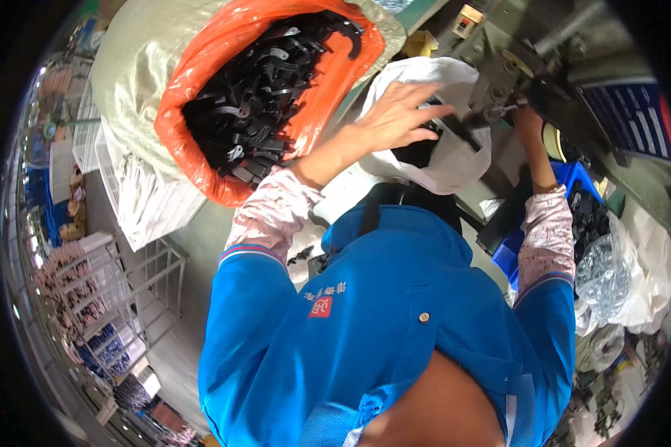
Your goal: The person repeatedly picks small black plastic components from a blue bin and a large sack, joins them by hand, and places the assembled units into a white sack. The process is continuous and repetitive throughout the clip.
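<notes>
My left hand (pixel 401 118) is over a white bag (pixel 461 160), fingers spread and nothing gripped. Just beyond its fingertips a dark elongated part (pixel 462 132) slants across the bag's opening; whether a finger touches it I cannot tell. Inside the bag lie dark pieces (pixel 417 151), partly hidden by the hand. Farther right, my right hand (pixel 528 125) reaches up to the metal head of a machine (pixel 496 97). Its fingertips are in shadow against the machine, so what they hold, if anything, is hidden.
A large orange plastic bag (pixel 177 112), set in a woven sack (pixel 130 82), holds many black curved parts (pixel 257 89) at far left. Beside my right forearm stands a blue bin (pixel 508 257) with black parts and clear plastic. White metal racks (pixel 138 298) stand at left.
</notes>
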Tool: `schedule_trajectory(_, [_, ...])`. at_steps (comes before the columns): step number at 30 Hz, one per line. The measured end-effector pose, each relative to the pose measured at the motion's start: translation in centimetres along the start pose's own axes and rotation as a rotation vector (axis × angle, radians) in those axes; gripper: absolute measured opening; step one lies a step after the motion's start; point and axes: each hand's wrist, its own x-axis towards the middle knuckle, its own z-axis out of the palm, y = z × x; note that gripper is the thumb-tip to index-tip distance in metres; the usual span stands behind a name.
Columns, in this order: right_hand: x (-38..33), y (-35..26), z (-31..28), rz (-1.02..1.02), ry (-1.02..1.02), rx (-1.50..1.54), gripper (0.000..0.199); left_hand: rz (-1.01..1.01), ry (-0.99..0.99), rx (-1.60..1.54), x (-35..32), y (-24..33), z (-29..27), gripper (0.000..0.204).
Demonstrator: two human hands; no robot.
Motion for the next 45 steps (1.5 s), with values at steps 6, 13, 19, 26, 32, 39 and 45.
schedule_trajectory(6, [-1.4, 2.6, 3.7, 0.11, 0.076, 0.12, 0.025, -0.831, -0.057, 0.659, -7.6, -7.5, -10.7, 0.037])
schedule_trajectory(13, [-2.1, 1.3, 0.5, 0.497, -0.179, 0.969, 0.023, -0.65, 0.007, 0.591, -14.7, -9.6, -14.6, 0.021])
schedule_trajectory(19, [-0.9, -6.2, -16.9, 0.759, -0.177, 1.909, 0.02, -0.864, 0.823, 0.198, -18.6, -8.0, -18.3, 0.014])
schedule_trajectory(26, [0.1, -7.6, -19.1, 0.668, -0.266, 1.959, 0.017, -0.854, 1.327, -0.265, -19.1, -7.2, -17.8, 0.013])
schedule_trajectory(32, [0.0, -7.3, -18.0, 0.721, -0.255, 2.037, 0.018, -0.801, 1.501, -0.998, -19.1, -4.4, -15.6, 0.014])
schedule_trajectory(39, [-3.0, -10.4, -16.2, 0.138, 0.198, 1.003, 0.024, -0.874, 0.897, -2.019, -15.1, 3.0, -5.3, 0.052])
schedule_trajectory(45, [-14.7, -7.5, -19.5, 0.441, 0.189, 1.103, 0.023, -0.865, 0.153, -2.07, -3.2, 12.7, 5.0, 0.038])
